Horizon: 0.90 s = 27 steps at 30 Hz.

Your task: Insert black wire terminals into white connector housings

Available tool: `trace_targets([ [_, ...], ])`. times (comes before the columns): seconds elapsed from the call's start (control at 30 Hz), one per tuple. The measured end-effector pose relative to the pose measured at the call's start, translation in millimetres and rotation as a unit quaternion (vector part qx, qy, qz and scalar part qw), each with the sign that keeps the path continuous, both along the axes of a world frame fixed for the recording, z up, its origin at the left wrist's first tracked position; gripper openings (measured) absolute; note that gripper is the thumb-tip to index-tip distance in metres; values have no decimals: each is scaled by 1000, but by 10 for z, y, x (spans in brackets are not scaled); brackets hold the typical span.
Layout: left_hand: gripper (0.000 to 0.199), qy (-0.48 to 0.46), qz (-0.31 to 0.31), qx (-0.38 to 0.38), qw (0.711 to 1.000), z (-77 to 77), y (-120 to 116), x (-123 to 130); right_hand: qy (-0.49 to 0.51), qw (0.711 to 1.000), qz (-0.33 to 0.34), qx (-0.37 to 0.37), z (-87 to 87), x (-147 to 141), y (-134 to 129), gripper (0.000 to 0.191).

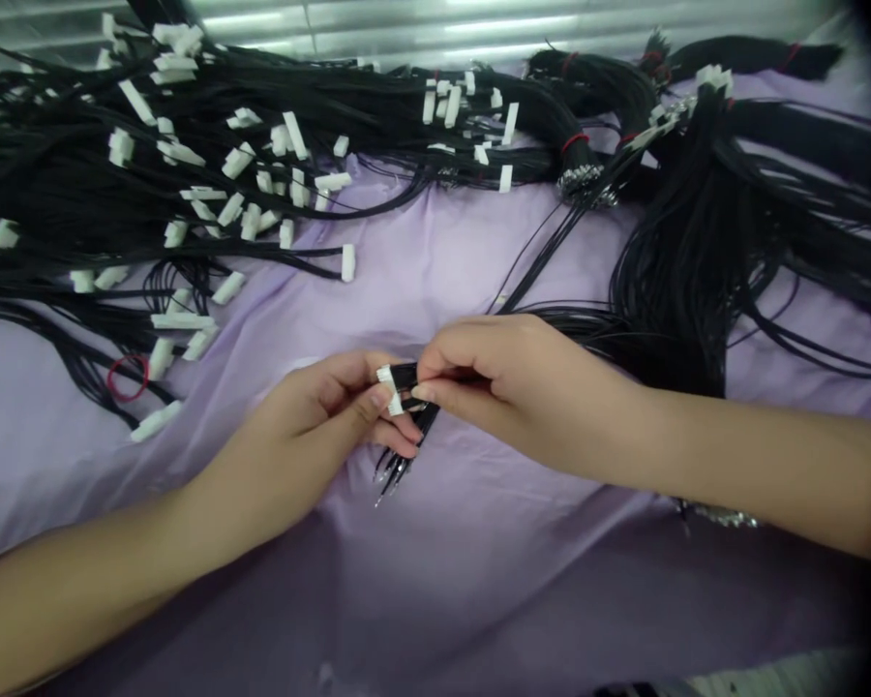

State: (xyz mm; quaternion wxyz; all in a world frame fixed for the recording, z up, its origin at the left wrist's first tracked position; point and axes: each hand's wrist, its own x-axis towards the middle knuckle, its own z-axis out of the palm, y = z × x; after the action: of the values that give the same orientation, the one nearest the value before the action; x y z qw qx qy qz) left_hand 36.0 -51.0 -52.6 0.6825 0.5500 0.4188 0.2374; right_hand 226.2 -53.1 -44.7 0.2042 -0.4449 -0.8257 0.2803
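Note:
My left hand [326, 411] pinches a white connector housing [390, 390] between thumb and fingers. Several black wires [405, 376] run from the housing's right side toward my right hand [479, 378]. The thumb and forefinger of that hand are closed on a black wire close to the housing; the wire's tip is hidden. Below the fingers hang loose black wire ends with shiny metal terminals [392, 469]. Behind my right hand, more black wires [587, 324] lead off to the right.
Tangled black wires with white connectors [261, 184] cover the back left. Black wire bundles [704, 213] lie at the right, some tied with red bands [575, 142]. A red rubber band [128, 378] rests among the left wires. Purple cloth [465, 571] covers the surface.

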Motion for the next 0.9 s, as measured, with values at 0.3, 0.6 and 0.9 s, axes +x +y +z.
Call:
trace_targets([
  [0.3, 10, -64, 44, -49, 996, -62, 5, -12, -41, 995, 35, 86, 71, 137, -37, 17],
  [0.6, 8, -130, 128, -99, 978, -75, 22, -2, -189, 960, 144, 151, 249, 383, 51, 10],
  [0.9, 12, -77, 110, -94, 986, 5, 23, 0, -110, 992, 49, 41, 456, 320, -136, 13],
])
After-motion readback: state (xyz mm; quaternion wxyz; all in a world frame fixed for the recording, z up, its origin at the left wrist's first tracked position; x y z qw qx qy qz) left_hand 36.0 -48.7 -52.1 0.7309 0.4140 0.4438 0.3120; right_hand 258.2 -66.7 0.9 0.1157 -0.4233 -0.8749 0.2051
